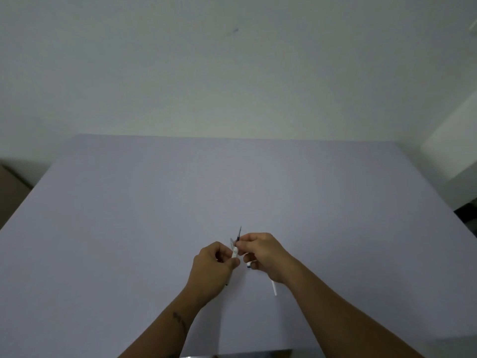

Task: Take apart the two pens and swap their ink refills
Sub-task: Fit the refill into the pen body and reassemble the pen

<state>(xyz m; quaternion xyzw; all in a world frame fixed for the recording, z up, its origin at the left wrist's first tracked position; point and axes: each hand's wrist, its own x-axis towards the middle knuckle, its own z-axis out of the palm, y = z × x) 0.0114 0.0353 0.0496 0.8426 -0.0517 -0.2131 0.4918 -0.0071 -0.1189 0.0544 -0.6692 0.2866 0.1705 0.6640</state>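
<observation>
Both hands meet above the middle of the pale lilac table point(154, 215). My left hand point(211, 270) is closed around a white pen barrel point(235, 252), whose upper end sticks out between thumb and fingers. My right hand point(263, 254) pinches a thin dark ink refill point(239, 233) that points up and away just above the barrel's end. The same hand also holds a second white pen point(274, 288); its lower end juts out below the wrist and a dark-tipped end point(248, 266) shows under the fingers. Whether the refill is partly inside the barrel is hidden.
The table's far edge meets a plain white wall point(232, 73). A brown object point(10, 187) stands off the table's left side, and a white panel point(451, 151) off its right. A dark edge point(245, 355) shows at the bottom of the view.
</observation>
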